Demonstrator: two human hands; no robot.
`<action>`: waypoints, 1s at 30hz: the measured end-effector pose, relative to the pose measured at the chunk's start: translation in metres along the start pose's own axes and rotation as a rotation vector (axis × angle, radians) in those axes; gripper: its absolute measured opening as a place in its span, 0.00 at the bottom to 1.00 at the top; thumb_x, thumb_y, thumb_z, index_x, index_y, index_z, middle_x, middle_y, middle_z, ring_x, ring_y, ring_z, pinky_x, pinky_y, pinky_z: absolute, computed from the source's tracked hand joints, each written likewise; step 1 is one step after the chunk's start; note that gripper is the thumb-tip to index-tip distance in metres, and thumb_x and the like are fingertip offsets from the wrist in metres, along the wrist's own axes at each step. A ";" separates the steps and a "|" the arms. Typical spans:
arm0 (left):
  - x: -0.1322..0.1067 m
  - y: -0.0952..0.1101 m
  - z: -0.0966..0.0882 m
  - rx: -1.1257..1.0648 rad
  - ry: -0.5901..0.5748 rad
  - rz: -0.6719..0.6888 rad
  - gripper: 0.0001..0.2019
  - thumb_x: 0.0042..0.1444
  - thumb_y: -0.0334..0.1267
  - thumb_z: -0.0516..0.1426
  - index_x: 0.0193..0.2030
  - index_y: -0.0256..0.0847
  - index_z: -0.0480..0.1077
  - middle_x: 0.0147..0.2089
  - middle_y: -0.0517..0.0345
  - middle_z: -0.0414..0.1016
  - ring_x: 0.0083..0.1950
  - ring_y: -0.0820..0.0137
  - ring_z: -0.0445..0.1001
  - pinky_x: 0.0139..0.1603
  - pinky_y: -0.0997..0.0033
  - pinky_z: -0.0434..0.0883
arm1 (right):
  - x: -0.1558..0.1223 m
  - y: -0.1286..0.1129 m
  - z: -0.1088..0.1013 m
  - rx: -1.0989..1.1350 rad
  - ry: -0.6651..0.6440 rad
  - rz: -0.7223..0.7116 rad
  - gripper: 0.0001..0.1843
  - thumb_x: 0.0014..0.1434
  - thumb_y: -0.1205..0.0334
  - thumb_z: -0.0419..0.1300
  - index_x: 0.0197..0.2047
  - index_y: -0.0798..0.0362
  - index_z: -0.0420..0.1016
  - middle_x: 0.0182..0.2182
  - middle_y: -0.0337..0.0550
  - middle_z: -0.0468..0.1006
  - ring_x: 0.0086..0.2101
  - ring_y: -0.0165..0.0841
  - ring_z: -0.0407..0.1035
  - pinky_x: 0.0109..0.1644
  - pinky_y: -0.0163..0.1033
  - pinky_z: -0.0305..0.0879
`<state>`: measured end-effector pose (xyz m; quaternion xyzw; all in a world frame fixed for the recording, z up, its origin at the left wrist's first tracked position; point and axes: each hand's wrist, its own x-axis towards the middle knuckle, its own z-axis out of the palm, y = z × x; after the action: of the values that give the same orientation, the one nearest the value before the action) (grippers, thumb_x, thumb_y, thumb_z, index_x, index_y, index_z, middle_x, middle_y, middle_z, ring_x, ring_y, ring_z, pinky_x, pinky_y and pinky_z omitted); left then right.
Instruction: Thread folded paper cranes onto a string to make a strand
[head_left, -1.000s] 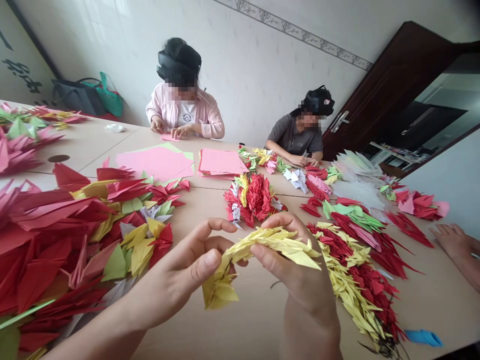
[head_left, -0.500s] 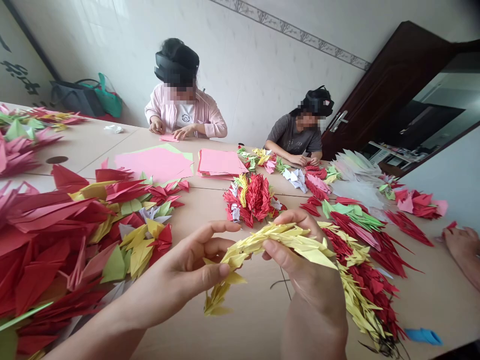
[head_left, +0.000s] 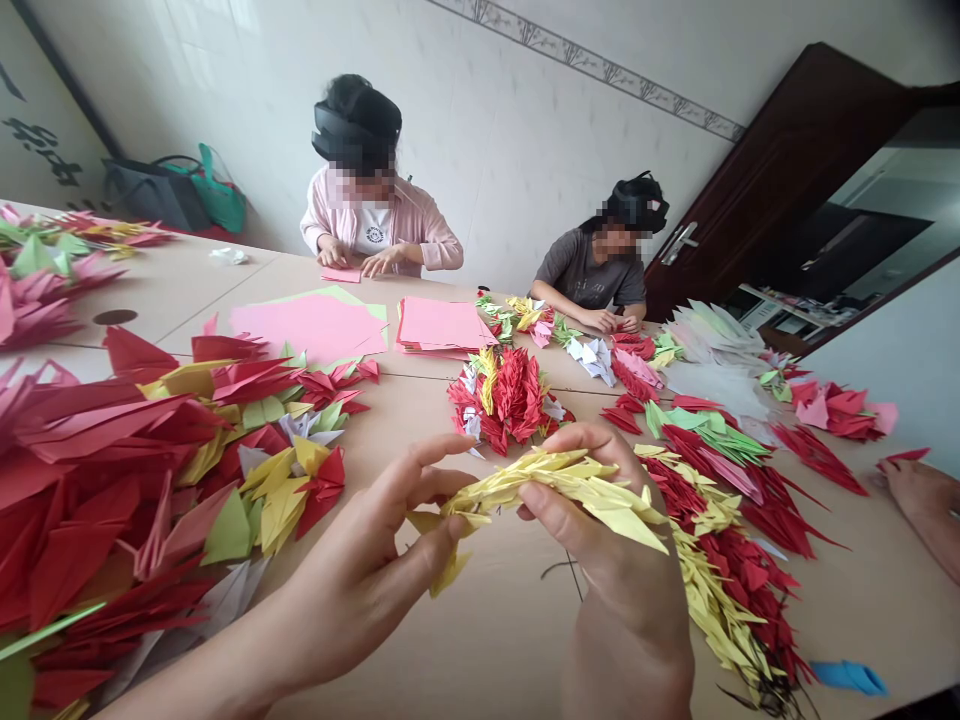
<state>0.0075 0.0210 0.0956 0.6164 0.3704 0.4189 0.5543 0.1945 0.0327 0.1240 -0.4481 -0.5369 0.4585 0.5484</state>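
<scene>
A strand of yellow folded paper pieces [head_left: 559, 478], pointed and overlapping, is stretched between my two hands above the table. My left hand [head_left: 352, 570] pinches its left end between thumb and fingers, and a loose yellow tip sticks out below. Around the strand's right part closes my right hand [head_left: 622, 580], thumb on top and fingers behind. Under the strand, short dark threads lie on the table. Beyond it sits a bundle of red folded-paper strands [head_left: 514, 400] with some yellow and white. Finished-looking yellow strands [head_left: 712, 590] and red strands [head_left: 750, 580] lie right of my right hand.
Piles of red, pink, yellow and green folded paper [head_left: 112, 480] cover the left side. Pink paper sheets [head_left: 442, 325] are stacked ahead. Two people sit across the table [head_left: 480, 650]. Another person's hand [head_left: 919, 495] is at the right edge, near a blue object [head_left: 847, 677].
My left fingers have drawn in on the strand's left end, and its hanging tail is now mostly hidden behind my left thumb. At the right edge, the other person's hand has shifted slightly.
</scene>
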 end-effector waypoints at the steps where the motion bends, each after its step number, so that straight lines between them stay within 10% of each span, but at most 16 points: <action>1: 0.000 0.000 0.000 0.028 0.010 0.015 0.20 0.67 0.43 0.50 0.64 0.61 0.53 0.49 0.57 0.73 0.37 0.72 0.70 0.32 0.75 0.71 | 0.000 0.001 -0.001 -0.007 -0.002 -0.020 0.13 0.53 0.61 0.69 0.39 0.46 0.71 0.29 0.34 0.78 0.25 0.27 0.71 0.28 0.29 0.69; 17: 0.002 -0.003 0.003 0.374 0.246 0.219 0.25 0.62 0.30 0.53 0.61 0.61 0.56 0.36 0.65 0.70 0.30 0.76 0.72 0.27 0.79 0.74 | -0.007 0.001 0.006 -0.161 0.045 -0.304 0.12 0.56 0.68 0.66 0.40 0.43 0.71 0.26 0.30 0.77 0.22 0.24 0.70 0.24 0.25 0.67; 30: 0.004 -0.003 0.003 0.425 0.266 0.250 0.26 0.61 0.29 0.53 0.62 0.60 0.54 0.35 0.66 0.71 0.31 0.76 0.72 0.29 0.80 0.74 | -0.009 0.005 -0.003 -0.247 -0.038 -0.262 0.14 0.57 0.65 0.67 0.44 0.41 0.70 0.32 0.30 0.79 0.29 0.24 0.75 0.29 0.23 0.70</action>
<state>0.0118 0.0236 0.0929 0.6992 0.4406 0.4742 0.3034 0.1970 0.0251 0.1171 -0.4295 -0.6533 0.3223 0.5337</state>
